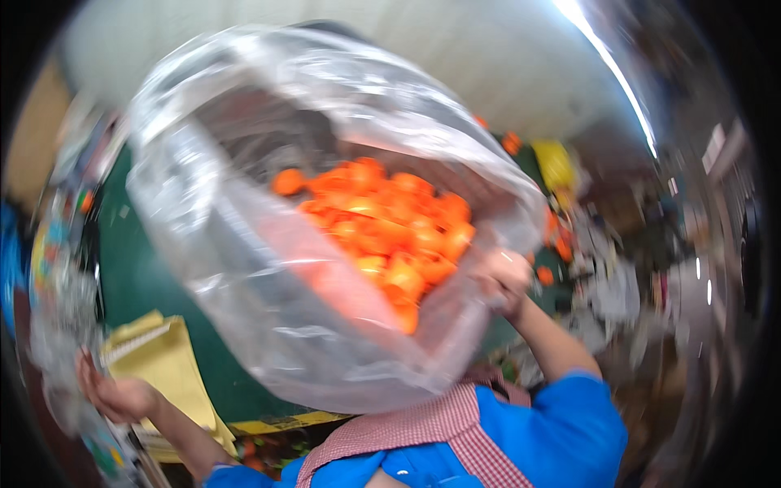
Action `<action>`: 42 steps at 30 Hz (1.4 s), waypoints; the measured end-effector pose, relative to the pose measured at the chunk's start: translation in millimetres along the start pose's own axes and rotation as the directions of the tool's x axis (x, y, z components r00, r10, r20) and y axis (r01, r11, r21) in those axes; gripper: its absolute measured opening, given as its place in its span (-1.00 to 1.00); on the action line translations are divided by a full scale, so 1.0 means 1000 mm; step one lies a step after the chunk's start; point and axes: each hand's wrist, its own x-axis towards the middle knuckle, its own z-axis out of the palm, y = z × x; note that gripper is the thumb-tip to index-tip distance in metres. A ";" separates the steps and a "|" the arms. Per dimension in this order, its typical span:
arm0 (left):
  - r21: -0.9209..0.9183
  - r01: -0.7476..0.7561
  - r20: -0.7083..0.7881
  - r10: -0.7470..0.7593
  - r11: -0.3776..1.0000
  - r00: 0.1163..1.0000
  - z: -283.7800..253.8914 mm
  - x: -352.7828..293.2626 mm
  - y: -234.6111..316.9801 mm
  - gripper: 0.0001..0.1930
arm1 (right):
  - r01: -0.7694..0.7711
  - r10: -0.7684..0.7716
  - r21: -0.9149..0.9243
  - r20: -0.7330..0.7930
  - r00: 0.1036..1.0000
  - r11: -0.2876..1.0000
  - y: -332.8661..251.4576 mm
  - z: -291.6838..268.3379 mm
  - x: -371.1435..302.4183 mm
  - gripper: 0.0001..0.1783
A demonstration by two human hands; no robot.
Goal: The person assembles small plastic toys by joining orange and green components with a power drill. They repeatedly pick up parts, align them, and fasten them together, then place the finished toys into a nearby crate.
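A large clear plastic bag (268,342) gapes wide in front of me. Many small, rounded orange plastic pieces (382,220) lie heaped inside; motion blur hides their exact kind. My right hand (504,281) is closed on the bag's right rim and holds it up. Away at the lower left, my left hand (114,390) is clear of the bag, fingers stretched out and blurred, nothing visible in it. It hovers beside a yellow paper pad or folder (167,358).
The green tabletop (138,252) lies under the bag, with yellow-and-black tape (285,422) along its near edge. More orange pieces (561,244) and a yellow object (554,165) are at the right. Clear plastic packages (61,317) crowd the left side.
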 end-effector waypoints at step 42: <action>-0.106 -0.457 0.858 0.313 0.883 0.406 0.170 -0.126 0.785 -0.88 | -0.778 0.409 0.586 0.782 0.470 -0.226 0.411 -0.024 -0.259 -0.78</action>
